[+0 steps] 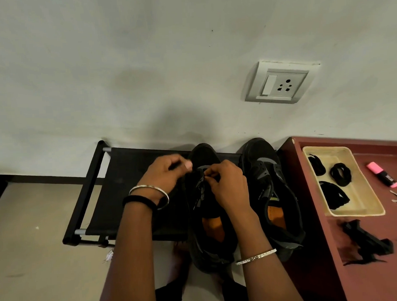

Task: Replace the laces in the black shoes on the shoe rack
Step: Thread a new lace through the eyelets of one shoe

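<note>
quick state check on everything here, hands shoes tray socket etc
left hand, fingers curled, what it holds is blurred
right hand, pinches the lace
shoe under hands, on the rack, being laced
other shoe, on rack, looks unlaced
tray, holds three black lace bundles
highlighter, lying on its side
socket, nothing plugged in
</note>
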